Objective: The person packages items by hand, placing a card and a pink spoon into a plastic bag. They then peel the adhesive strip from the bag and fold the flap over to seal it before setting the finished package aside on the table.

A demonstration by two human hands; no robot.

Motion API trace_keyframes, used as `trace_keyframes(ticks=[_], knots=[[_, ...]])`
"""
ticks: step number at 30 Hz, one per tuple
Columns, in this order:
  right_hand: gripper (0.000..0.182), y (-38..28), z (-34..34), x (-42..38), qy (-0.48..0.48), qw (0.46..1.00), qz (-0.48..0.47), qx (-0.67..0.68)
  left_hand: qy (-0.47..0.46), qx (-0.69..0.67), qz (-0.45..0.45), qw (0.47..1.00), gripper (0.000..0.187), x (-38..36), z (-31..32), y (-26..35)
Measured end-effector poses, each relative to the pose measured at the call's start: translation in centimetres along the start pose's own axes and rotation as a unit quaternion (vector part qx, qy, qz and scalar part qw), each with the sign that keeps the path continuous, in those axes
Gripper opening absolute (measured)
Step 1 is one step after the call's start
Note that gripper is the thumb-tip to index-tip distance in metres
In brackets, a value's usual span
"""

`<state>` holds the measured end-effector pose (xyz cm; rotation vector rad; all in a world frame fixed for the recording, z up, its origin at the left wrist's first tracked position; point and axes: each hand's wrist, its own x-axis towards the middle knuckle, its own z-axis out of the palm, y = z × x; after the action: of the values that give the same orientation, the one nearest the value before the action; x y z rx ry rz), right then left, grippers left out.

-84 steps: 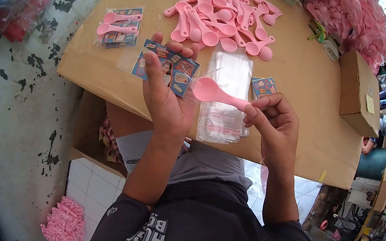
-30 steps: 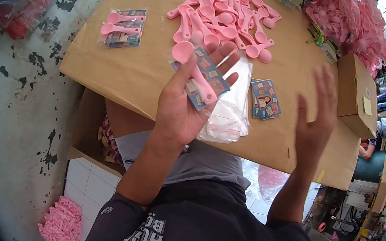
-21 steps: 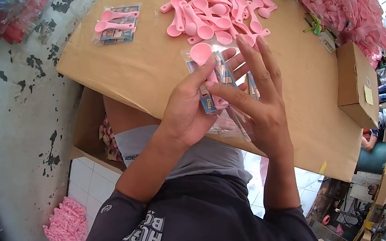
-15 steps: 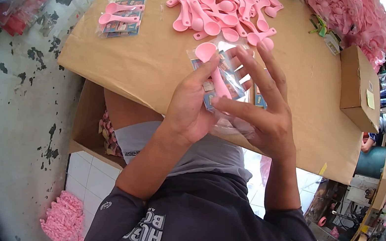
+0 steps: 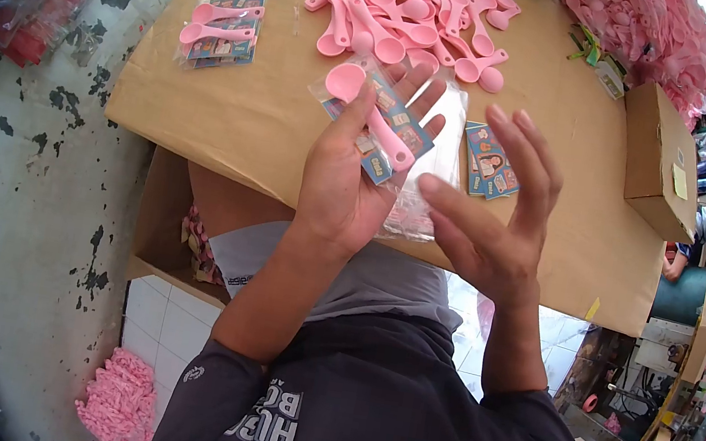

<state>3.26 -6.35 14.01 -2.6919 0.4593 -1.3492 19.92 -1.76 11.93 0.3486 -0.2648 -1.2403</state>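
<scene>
head view: left hand (image 5: pixel 342 184) grips a clear packet (image 5: pixel 374 123) holding a pink spoon (image 5: pixel 367 111) and card; right hand (image 5: pixel 489 215) hovers open-fingered beside it, empty.

Left hand (image 5: pixel 341 187) raised, palm up, fingers (image 5: pixel 410 92) spread and extended, thumb pressed across what lies in the palm. Right hand (image 5: pixel 490 218) just beside it, apart, palm turned toward the left, fingers loosely splayed and empty. Both forearms bare, angled upward from dark sleeves.
</scene>
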Motion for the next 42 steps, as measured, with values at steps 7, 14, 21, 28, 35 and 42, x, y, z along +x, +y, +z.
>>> trace_keyframes(ticks=[7,14,21,28,35,42], knots=[[0.008,0.2,-0.6,1.0,-0.048,0.998,-0.037,0.018,0.025,-0.021,-0.044,0.998,0.047,0.1,-0.3,-0.4],[0.025,3.1,-1.8,0.5,0.026,0.983,0.099,0.153,0.018,-0.054,-0.086,0.995,0.053,0.0,-0.7,-0.4],[0.036,1.8,-0.4,1.1,-0.083,0.994,0.031,0.068,-0.038,-0.070,-0.200,0.977,0.052,-1.1,0.6,-1.3],[0.029,1.8,-2.1,0.3,0.030,0.906,0.194,0.375,-0.011,0.014,-0.122,0.992,0.064,-1.6,-0.4,-0.1],[0.063,0.5,-1.1,0.5,-0.029,0.852,0.374,0.366,-0.106,0.353,-0.098,0.925,0.052,-2.8,2.2,1.5],[0.053,0.4,-0.7,-0.3,-0.003,0.857,0.387,0.340,-0.059,0.364,-0.015,0.929,0.039,-2.8,0.9,-0.1]])
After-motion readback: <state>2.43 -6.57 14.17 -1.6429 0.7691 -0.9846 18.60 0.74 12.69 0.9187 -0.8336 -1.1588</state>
